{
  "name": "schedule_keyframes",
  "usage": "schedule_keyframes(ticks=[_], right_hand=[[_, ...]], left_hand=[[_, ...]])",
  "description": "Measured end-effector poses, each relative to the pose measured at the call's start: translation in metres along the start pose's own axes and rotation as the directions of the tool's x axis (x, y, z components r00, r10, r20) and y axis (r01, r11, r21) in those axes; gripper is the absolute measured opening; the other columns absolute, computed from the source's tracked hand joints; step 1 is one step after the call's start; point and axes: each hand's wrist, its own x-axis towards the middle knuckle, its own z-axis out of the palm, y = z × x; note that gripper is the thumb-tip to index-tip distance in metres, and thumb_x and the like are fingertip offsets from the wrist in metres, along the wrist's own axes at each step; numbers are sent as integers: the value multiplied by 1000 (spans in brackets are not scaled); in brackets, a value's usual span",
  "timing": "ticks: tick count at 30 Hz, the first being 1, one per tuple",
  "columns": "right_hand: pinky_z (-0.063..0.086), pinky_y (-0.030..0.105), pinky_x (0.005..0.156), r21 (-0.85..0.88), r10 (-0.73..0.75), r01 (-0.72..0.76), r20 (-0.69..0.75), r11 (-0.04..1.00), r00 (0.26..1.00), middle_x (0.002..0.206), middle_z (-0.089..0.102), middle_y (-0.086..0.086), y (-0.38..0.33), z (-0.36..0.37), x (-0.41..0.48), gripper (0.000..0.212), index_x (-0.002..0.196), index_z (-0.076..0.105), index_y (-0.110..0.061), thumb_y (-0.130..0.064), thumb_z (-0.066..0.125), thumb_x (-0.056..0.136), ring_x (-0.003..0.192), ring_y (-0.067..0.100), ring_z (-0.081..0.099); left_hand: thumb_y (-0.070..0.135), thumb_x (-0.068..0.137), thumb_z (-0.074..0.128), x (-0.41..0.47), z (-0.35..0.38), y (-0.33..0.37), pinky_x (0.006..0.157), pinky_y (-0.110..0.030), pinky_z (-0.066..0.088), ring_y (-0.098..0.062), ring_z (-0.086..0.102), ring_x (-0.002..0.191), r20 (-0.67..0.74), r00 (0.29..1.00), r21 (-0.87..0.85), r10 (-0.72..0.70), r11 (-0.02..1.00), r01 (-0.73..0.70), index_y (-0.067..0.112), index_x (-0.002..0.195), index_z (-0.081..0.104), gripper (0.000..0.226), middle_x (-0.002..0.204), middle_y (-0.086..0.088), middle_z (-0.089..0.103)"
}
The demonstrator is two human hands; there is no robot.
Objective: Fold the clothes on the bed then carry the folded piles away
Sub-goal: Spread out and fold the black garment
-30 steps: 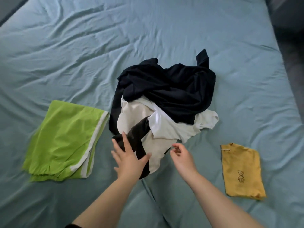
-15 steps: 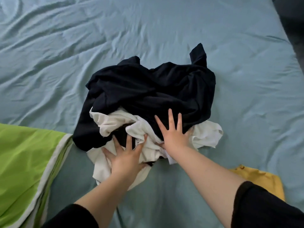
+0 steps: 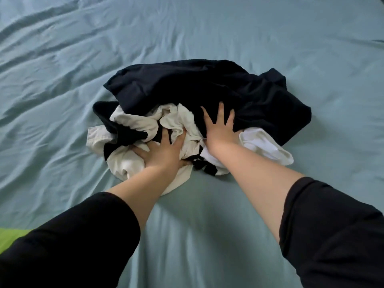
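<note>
The left hand (image 3: 164,151) is sunk in the white garment (image 3: 135,121) at the heap's 7 o'clock. Its fingertips vanish into the folds, so I cannot tell whether it grips or only presses. The right hand (image 3: 221,129) lies flat, fingers spread, on the dark garment (image 3: 207,86) draped over the heap from 10 to 4 o'clock. The heap sits mid-bed on the blue sheet (image 3: 207,28). A green garment (image 3: 10,235) is cut off at the frame's 8 o'clock edge. Half a second back more green showed, with a yellow piece at 5 o'clock.
</note>
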Motion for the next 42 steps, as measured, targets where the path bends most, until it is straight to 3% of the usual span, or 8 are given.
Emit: schedule_keyframes(ticks=[8,12,18,23,26,29,37,42], right_hand=[[32,52,105,386,-32,224,-446,895,895,115,50,-4,20,-13,-69,36,110,53,-20,-33,70,82,118,18,44],[38,39,74,421,21,384,-696,822,718,64,39,-12,37,-2,-173,42,72,34,-29,-57,64,81,67,13,46],[43,24,65,910,307,-182,64,372,950,80,63,-17,70,77,-219,42,87,60,-26,-67,53,82,89,12,64],[39,31,94,900,276,-258,163,352,947,130,57,-3,71,83,-210,64,135,49,-22,-63,51,86,126,24,51],[50,38,86,871,147,-82,11,484,989,100,69,-3,53,71,-265,43,99,59,-24,-62,58,80,100,22,64],[51,22,67,873,-27,37,-28,487,999,77,67,-16,25,67,-338,34,87,57,-33,-63,65,72,75,1,64],[44,12,67,976,138,-218,216,2,967,72,64,-12,37,62,-426,49,80,65,-23,-62,71,52,73,7,59],[30,35,110,816,329,-41,-186,577,926,150,30,0,72,41,-410,95,149,20,-40,-42,78,74,138,17,29]], left_hand=[[78,77,43,6,-1,0,97,-81,9,-53,22,131,-50,998,65,22,998,-19,45,144,10,81,155,-5,4],[63,88,41,4,-2,1,102,-72,19,-47,24,135,-38,999,19,-36,999,37,30,150,9,77,155,-9,11],[46,96,34,-37,4,-12,106,-43,39,-23,35,133,72,996,-675,-46,733,83,34,149,19,55,156,3,25],[67,89,20,-123,41,-21,110,-59,-16,-29,-14,146,-92,981,-115,169,977,-179,36,148,-13,75,161,-4,-6],[60,92,36,-194,53,-4,118,-39,-7,-11,-13,146,140,981,-740,136,672,13,43,150,2,69,162,7,-3],[74,70,58,-228,17,10,111,-28,31,-3,39,134,305,947,-942,100,-114,315,57,138,30,76,142,26,42],[26,78,60,-270,-21,-15,69,-29,59,-12,71,78,302,952,-953,-58,-12,301,33,95,65,19,92,2,73],[25,73,58,-318,-25,-44,43,-17,48,-13,66,51,481,877,-877,8,-12,481,13,85,63,18,57,-2,68]])
